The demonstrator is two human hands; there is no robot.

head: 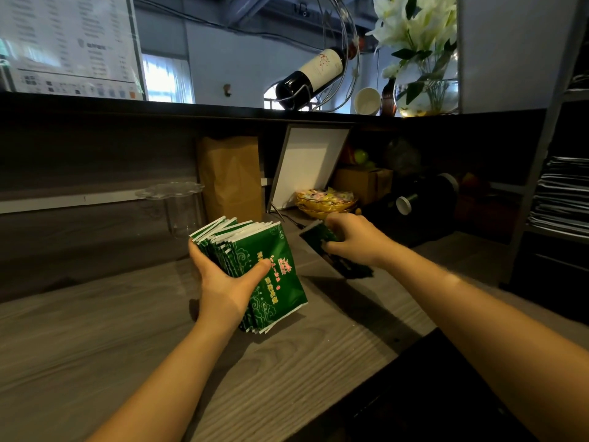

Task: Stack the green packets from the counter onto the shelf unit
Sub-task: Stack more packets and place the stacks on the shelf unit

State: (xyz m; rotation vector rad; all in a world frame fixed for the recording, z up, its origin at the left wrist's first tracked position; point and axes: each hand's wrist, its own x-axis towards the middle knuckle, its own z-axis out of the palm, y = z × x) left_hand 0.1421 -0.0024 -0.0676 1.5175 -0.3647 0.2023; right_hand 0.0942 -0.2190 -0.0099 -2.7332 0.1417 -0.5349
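Packets, main lot: a fanned bundle (274, 275) of green packets stands on its lower edge on the counter (95, 346). The left hand (223, 291) grips it, thumb across the printed front face, fingers behind. Top edges are splayed and uneven, not squared.

Second lot (345, 266): fewer green packets, dark and blurred, count unreadable. The right hand (353, 240) is curled round their upper end. Whether the lower corner touches the counter, cannot tell.

Shelf unit (541, 154) is at the far right, well apart from both hands. The levels in view carry stacks of pale sheets; free space for packets is not visible from here.

Judged step: gathering, before the carry across.

Risks:
- The bundle is held by one thumb on a glossy face. With the fan this loose, inner packets could slide out on lifting. Squaring the edges on the counter first would reduce this.
- Joining the second lot one-handed could push the fan wider and tip it over.
- A gold bowl (325, 204) of sweets sits just behind the right hand; a quick swing towards the shelf could clip it.
- Setting an unsquared pile on a crowded level may let it slump or spill.
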